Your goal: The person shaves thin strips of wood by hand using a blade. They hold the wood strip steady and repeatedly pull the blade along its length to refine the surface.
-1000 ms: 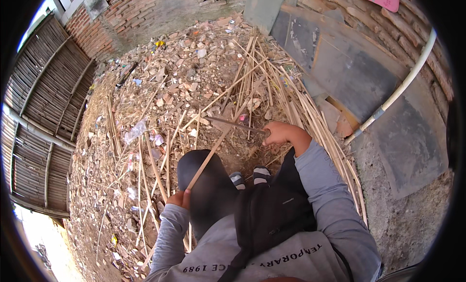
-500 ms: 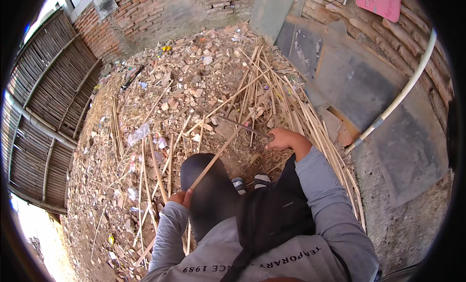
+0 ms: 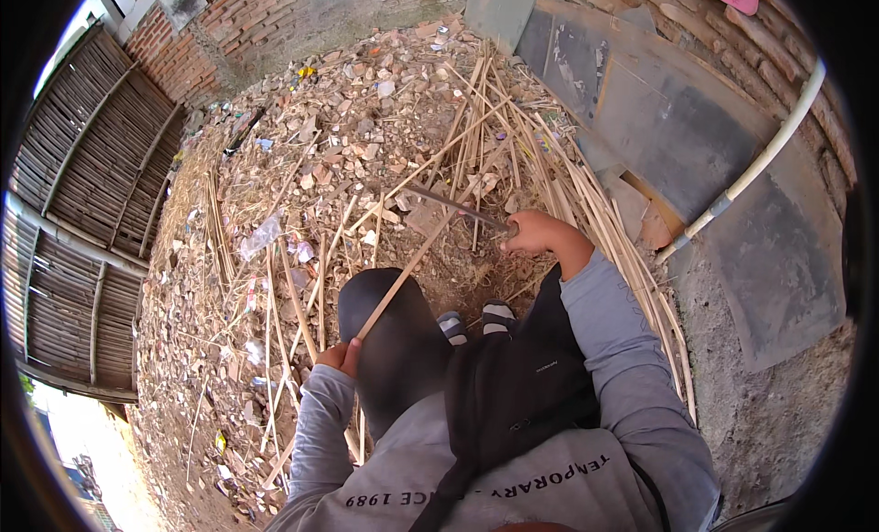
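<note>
My left hand (image 3: 342,356) is closed round the near end of a long bamboo strip (image 3: 403,277), beside my left knee. The strip slants up and away over that knee. My right hand (image 3: 538,233) grips the handle end of a long, dark-bladed knife (image 3: 458,206) in front of my right knee. Its blade points left and meets the far end of the strip; whether it bites into the bamboo I cannot tell. My fingers cover most of the handle.
Many bamboo strips (image 3: 600,230) lie piled at the right, with others (image 3: 275,340) scattered at the left. Rubble and litter (image 3: 339,138) cover the ground. Dark boards (image 3: 678,120) and a pale pole (image 3: 755,179) lean at the right. A bamboo fence (image 3: 82,166) stands left.
The whole view has shifted slightly, with the ground sitting higher in it. Both hands keep their holds, and the blade stays across the strip's far end.
</note>
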{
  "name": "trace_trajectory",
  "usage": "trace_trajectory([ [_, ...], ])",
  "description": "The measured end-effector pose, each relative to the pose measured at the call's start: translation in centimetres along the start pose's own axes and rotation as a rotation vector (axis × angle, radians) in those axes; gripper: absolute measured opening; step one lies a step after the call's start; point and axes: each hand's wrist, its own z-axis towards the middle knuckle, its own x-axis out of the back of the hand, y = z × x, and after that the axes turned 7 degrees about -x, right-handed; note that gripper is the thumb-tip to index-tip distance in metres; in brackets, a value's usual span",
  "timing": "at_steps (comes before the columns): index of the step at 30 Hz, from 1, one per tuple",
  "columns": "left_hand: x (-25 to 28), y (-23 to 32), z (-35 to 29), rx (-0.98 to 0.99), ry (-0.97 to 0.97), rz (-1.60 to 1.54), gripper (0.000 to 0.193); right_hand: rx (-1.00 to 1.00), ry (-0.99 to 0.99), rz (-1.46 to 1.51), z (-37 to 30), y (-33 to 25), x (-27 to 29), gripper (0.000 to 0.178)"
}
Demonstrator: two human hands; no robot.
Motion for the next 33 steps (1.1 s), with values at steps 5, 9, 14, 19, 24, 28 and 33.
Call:
trace_trajectory([
  [5, -0.3, -0.4, 0.4, 0.020, -0.002, -0.014, 0.061, 0.047, 0.135, -0.052, 0.7, 1.4, -0.8, 0.057],
  [9, 0.0, -0.5, 0.6, 0.037, -0.035, -0.008, 0.063, 0.267, 0.078, -0.151, 0.1, 0.1, -2.1, 0.052],
  [14, -0.3, -0.4, 0.3, 0.027, -0.008, -0.023, 0.062, 0.138, -0.004, -0.032, 0.3, -0.1, -0.7, 0.048],
  [19, -0.4, -0.5, 0.6, 0.031, -0.004, 0.019, 0.061, -0.014, 0.090, -0.007, 1.2, 1.4, -0.9, 0.051],
  [24, -0.5, -1.0, 0.6, 0.025, -0.002, 0.012, 0.062, 0.179, 0.067, -0.062, 0.4, 0.4, -1.8, 0.049],
  [28, -0.1, -0.1, 0.4, 0.010, -0.001, -0.035, 0.061, 0.164, -0.016, -0.084, 0.2, -0.5, -1.2, 0.047],
  [33, -0.5, -0.6, 0.5, 0.008, -0.001, -0.048, 0.061, 0.102, 0.055, -0.072, 0.7, 0.5, -1.3, 0.054],
])
